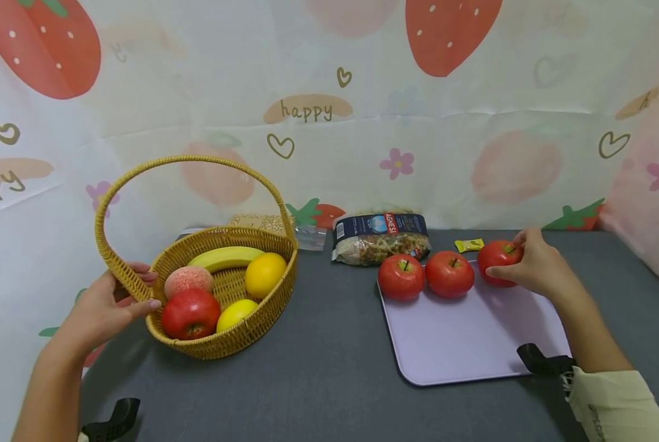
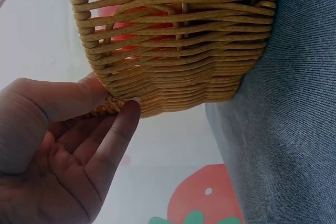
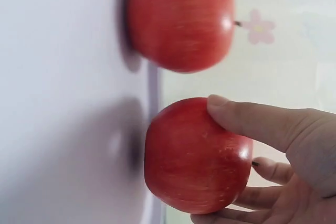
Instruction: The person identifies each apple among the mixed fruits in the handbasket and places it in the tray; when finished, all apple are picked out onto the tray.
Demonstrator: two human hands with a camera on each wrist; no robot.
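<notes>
My left hand [image 1: 99,310] grips the left side of a wicker basket [image 1: 213,350] where the handle meets the rim. In the left wrist view, the thumb and fingers pinch the woven edge [image 2: 121,85]. Inside the basket lie a red apple [image 1: 191,314], a peach [image 1: 188,280], a banana [image 1: 224,258], an orange [image 1: 265,274] and a lemon [image 1: 236,314]. My right hand [image 1: 539,267] holds a red apple [image 3: 194,156] at the back right of a lilac tray [image 1: 451,350]. Two more apples, one on the left [image 1: 401,277] and one in the middle [image 1: 449,274], sit along its back edge.
Behind the tray lie a bag of Agnesi pasta [image 1: 381,238] and a small yellow packet [image 1: 469,245]. A clear bag of grain [image 1: 257,222] is partly hidden behind the basket. The dark grey table [image 1: 307,380] ends at a strawberry-printed curtain [image 1: 329,61].
</notes>
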